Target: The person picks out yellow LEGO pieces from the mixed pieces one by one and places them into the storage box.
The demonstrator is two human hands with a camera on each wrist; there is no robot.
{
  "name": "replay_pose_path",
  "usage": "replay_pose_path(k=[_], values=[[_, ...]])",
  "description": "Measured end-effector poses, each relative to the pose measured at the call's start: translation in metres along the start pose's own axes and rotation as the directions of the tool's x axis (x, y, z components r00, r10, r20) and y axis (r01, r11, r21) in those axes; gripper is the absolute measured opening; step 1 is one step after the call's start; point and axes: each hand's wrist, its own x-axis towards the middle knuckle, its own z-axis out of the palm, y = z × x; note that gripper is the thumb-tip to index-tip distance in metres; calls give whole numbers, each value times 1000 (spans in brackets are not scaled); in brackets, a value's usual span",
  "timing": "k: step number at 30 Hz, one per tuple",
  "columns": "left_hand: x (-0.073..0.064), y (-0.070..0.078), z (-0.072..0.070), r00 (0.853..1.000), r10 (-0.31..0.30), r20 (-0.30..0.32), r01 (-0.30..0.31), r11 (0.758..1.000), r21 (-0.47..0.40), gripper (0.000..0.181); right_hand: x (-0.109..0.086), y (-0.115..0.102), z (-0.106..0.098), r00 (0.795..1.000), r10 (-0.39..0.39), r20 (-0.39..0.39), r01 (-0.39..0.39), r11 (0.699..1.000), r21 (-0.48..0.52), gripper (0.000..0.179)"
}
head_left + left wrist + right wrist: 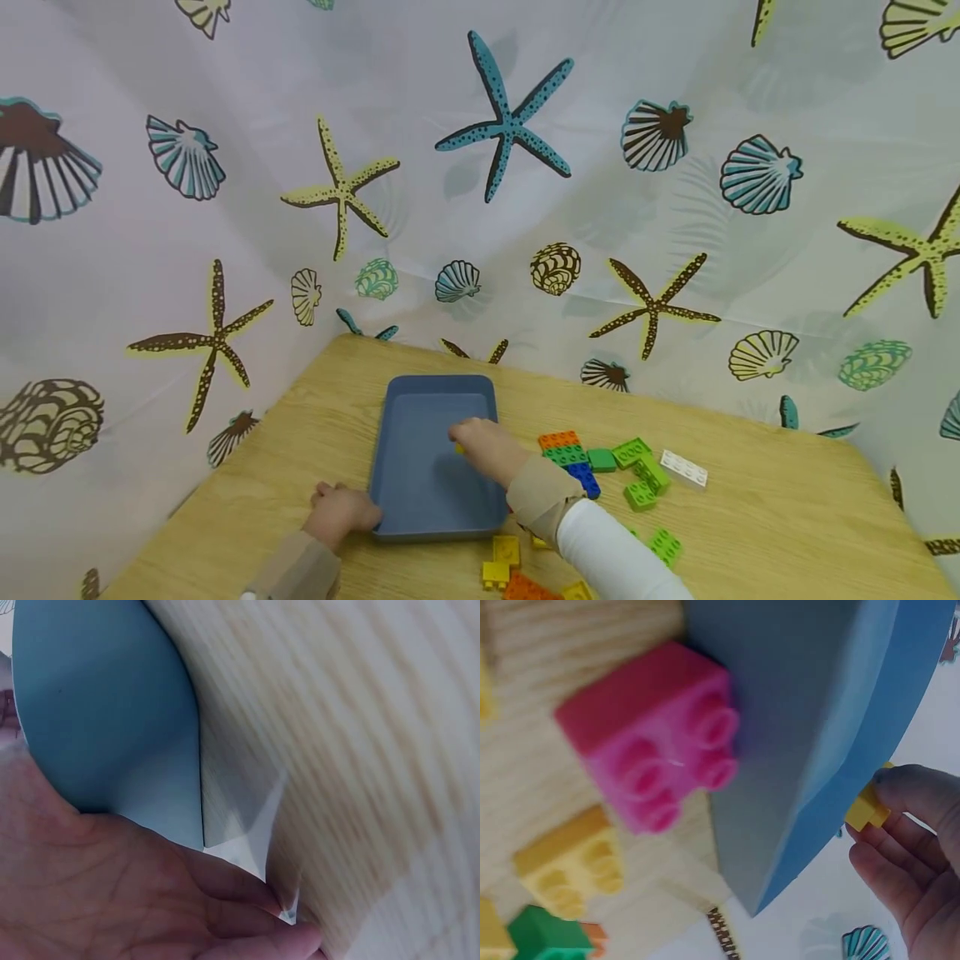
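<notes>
A blue-grey tray (420, 425) lies on the wooden table. Over its right half, my right hand (487, 446) pinches a small yellow toy brick (867, 810) between thumb and fingers. My left hand (343, 508) is at the tray's near left corner, its palm against the tray's side in the left wrist view and its fingers (247, 930) fairly straight. Close to the tray's right wall, a pink-red toy brick (649, 739) stands on the table, mostly hidden behind the right forearm in the head view.
Yellow bricks (506, 550) and an orange one (527, 587) lie in front of the tray. Right of it are orange, green and blue bricks (583, 479), several light green bricks (651, 473) and a white brick (684, 468). A patterned curtain (420, 208) hangs behind the table.
</notes>
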Motion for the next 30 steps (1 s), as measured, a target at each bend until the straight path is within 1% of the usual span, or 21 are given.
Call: replay_pose_path(k=[3, 5, 9, 14, 17, 24, 27, 30], values=[[0, 2, -1, 1000, -23, -15, 23, 1000, 0, 49, 8, -5, -4, 1000, -1, 23, 1, 1000, -5, 24], [0, 2, -1, 999, -25, -36, 26, 1000, 8, 49, 14, -8, -5, 999, 1, 45, -1, 1000, -14, 24], [-1, 2, 0, 999, -11, -47, 12, 1000, 16, 50, 25, -14, -4, 998, 0, 70, 3, 999, -49, 24], [-2, 1, 3, 999, 0, -53, 1, 1000, 16, 52, 31, -23, 2, 997, -48, 61, 52, 996, -69, 21], [-3, 0, 4, 998, 5, -60, -3, 1000, 27, 51, 34, -26, 7, 995, -67, 70, 72, 995, -72, 20], [1, -2, 1, 999, -3, -47, 5, 999, 37, 52, 46, -29, 19, 990, -71, 122, 82, 992, -94, 16], [4, -5, 0, 998, -7, -62, 9, 999, 42, 53, 52, -31, 22, 986, -78, 148, 94, 990, -102, 14], [5, -5, 1, 998, -5, -70, 8, 999, 48, 54, 53, -31, 23, 982, -77, 174, 96, 990, -100, 10]])
